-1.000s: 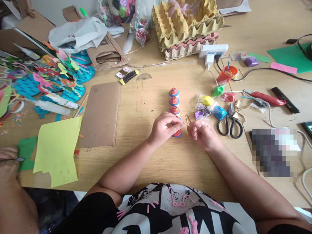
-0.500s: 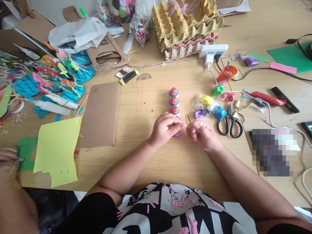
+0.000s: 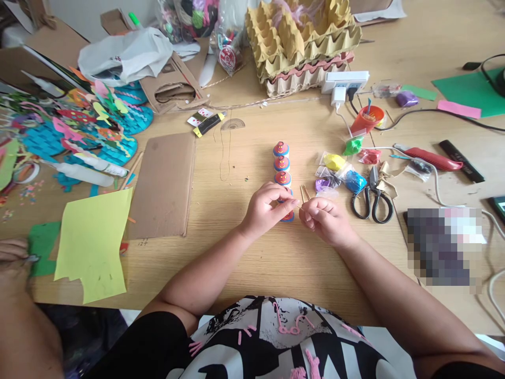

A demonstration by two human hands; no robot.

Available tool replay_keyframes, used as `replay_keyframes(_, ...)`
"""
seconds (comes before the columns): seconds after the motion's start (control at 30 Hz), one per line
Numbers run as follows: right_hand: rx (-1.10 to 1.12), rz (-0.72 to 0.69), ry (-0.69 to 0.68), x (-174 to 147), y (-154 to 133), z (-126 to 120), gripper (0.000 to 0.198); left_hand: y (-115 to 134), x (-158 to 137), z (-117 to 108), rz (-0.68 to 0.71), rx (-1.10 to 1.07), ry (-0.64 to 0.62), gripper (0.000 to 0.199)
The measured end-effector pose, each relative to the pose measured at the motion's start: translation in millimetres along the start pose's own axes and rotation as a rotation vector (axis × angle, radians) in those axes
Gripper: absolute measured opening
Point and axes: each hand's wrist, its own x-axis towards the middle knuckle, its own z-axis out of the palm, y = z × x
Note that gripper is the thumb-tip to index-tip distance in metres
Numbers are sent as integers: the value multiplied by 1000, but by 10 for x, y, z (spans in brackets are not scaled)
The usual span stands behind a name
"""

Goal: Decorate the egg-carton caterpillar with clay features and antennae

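My left hand [image 3: 266,208] is closed in a pinch, its fingertips on one end of a thin pale toothpick [image 3: 300,206]. The other end sits in the pinched fingers of my right hand [image 3: 325,218]. Just beyond the right fingers, two small wooden sticks [image 3: 305,191] show, their lower ends hidden. Behind my left hand runs a column of small red-and-blue figures [image 3: 281,163] with yellow details. My fingers cover part of the nearest ones.
To the right lie packets of coloured clay [image 3: 334,161], black-handled scissors [image 3: 382,206] and an orange cup [image 3: 366,120]. A cardboard sheet [image 3: 162,184] and yellow paper [image 3: 97,242] lie left. Egg trays [image 3: 302,52] stand behind. Another person's hand [image 3: 13,252] is at the far left.
My right hand has shifted very slightly left, toward my left fingers. Both hands keep their pinch, and the things on the table stay in place.
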Motion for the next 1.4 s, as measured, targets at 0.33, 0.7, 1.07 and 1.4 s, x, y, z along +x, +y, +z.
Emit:
replay_keyframes(0.33, 89, -96, 14, 41, -57, 77, 43, 7, 16, -18, -82, -112, -54, 34)
replay_keyframes(0.7, 47, -59, -12, 19, -3, 28, 41, -17, -8, 8, -57, -87, -68, 26)
replay_keyframes(1.07, 68, -75, -29, 28, -30, 44, 39, 5, 6, -15, -33, -111, -63, 32)
replay_keyframes(1.4, 52, -45, -13, 22, -48, 50, 44, -3, 6, -37, -55, -97, -105, 28)
